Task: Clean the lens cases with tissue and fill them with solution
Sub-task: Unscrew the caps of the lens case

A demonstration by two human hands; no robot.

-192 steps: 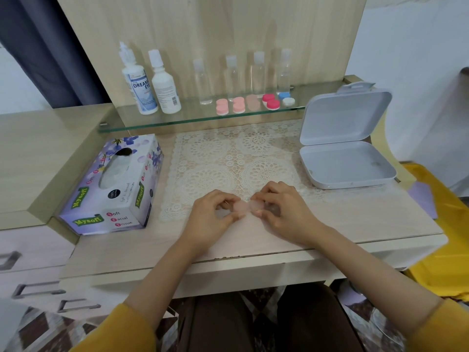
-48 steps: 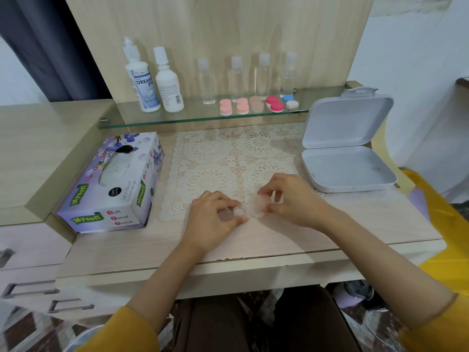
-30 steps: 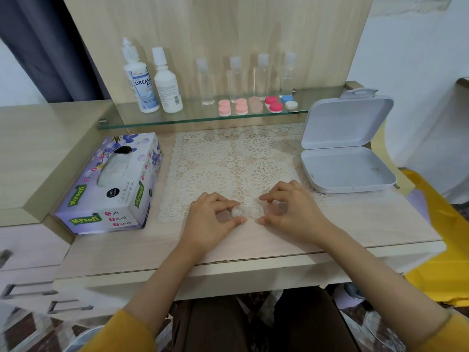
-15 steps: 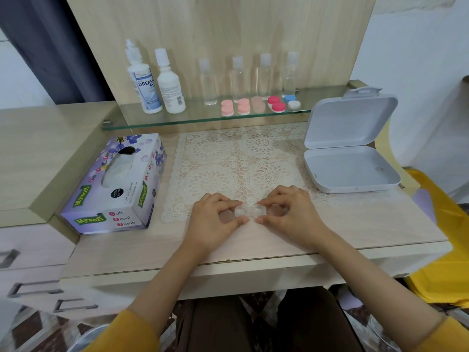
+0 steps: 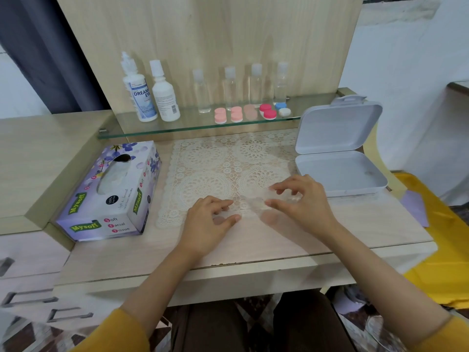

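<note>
a: where's the clear lens case?
b: between the hands, on or just over the table, can't tell which. blurred. long axis runs left-right. right hand pinches its right end.
a: left hand?
b: just beside the left end, fingers curled. can't tell if its grip holds anything. tissue box is further left, so the left hand's nearer.

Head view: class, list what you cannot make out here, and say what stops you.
1. Clear lens case, head view: see-through and motion-blurred in the right hand's fingers; capped or open cannot be told.
2. Left hand, head view: its curled fingers hide whether it holds a cap.
3. White solution bottle, head view: label print too small to read.
4. Drawer handle, head view: cut off by the left edge.
</note>
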